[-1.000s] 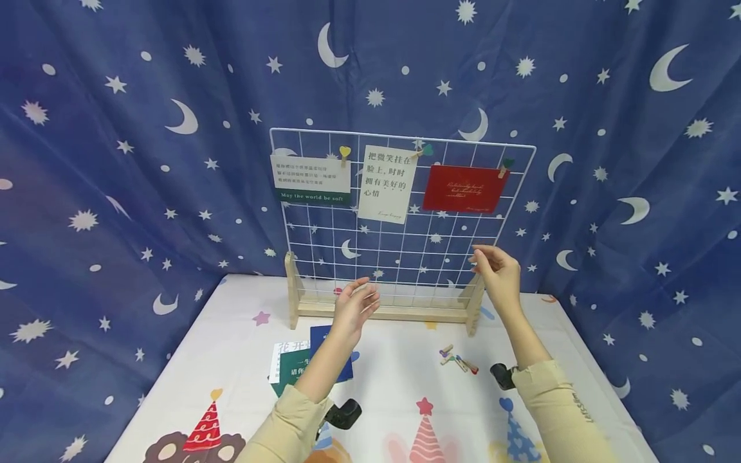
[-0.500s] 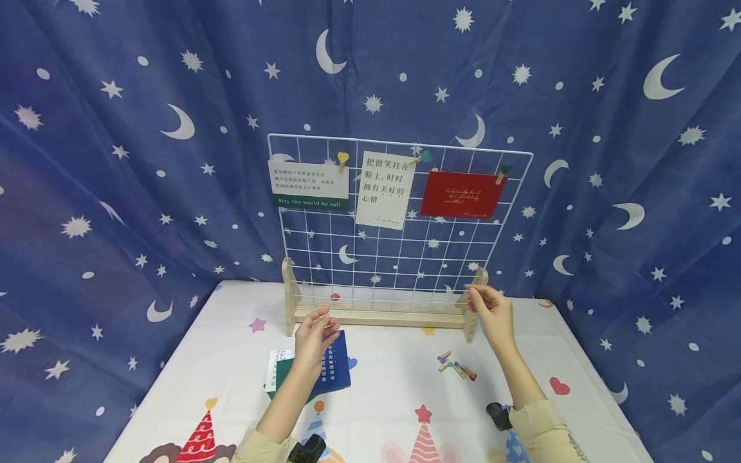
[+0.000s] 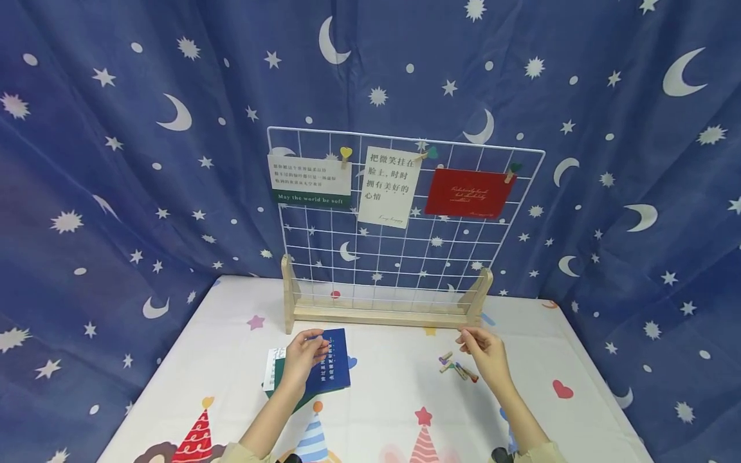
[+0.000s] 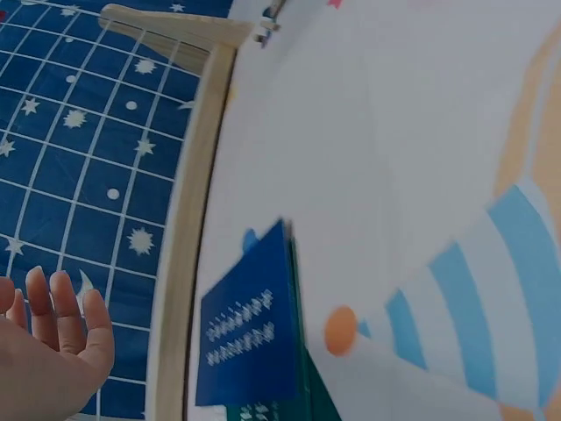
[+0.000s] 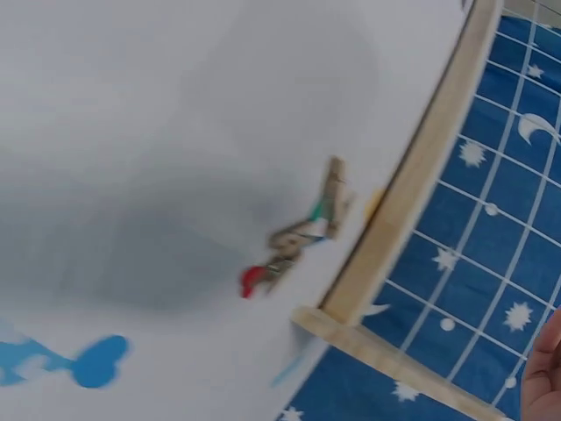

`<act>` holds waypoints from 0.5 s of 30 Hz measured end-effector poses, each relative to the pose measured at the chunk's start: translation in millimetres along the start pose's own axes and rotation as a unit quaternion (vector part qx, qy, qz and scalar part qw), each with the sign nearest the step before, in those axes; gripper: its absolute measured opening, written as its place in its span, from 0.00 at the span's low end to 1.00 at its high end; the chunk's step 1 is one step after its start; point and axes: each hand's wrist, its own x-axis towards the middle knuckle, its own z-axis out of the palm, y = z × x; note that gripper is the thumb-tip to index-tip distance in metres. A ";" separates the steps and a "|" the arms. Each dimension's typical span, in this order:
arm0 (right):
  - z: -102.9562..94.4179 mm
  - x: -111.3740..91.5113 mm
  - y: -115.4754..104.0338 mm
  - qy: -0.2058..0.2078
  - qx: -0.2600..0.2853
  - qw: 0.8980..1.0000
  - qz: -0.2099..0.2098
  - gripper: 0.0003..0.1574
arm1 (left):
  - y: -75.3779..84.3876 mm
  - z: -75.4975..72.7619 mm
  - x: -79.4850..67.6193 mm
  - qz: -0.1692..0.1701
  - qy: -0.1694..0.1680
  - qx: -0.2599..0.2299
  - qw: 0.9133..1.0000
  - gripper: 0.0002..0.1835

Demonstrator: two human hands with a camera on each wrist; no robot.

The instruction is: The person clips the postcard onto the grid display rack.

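My left hand (image 3: 303, 360) hovers over a small pile of cards, its fingers loosely bent and holding nothing. On top of that pile is a dark blue card (image 3: 336, 363) with white writing; a green card (image 4: 322, 386) and a white card (image 3: 272, 370) show from under it. My right hand (image 3: 485, 354), relaxed and holding nothing, is just right of several small wooden clothespins (image 3: 460, 370) lying loose on the table. In the right wrist view the clothespins (image 5: 298, 237) look blurred, one with a red end.
A white wire grid (image 3: 376, 260) stands in a wooden base (image 3: 376, 315) at the back. Clipped along its upper part are a white-and-green card (image 3: 311, 181), a white card (image 3: 386, 188) and a red card (image 3: 470, 193). A starry blue curtain (image 3: 231, 193) hangs behind.
Both hands have come down and back from the grid, the left toward the card pile and the right toward the clothespins. The cards on the grid stay in place.
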 end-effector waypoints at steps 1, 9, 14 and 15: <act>-0.6 -4.1 -1.3 -0.003 -0.005 1.000 0.002 0.08 | -1.8 -2.0 -0.7 0.001 0.000 0.013 1.000 0.15; -4.5 -32.5 38.2 -0.021 -0.034 0.999 0.034 0.08 | -13.8 -19.7 -5.1 0.025 -0.002 0.097 0.995 0.13; -6.8 -50.1 50.5 -0.047 -0.067 0.995 0.058 0.08 | -17.2 -29.8 -4.3 0.054 0.005 0.169 0.984 0.11; -6.7 -52.5 51.3 -0.052 -0.073 0.994 0.058 0.07 | -17.7 -31.7 -3.9 0.056 0.008 0.183 0.982 0.11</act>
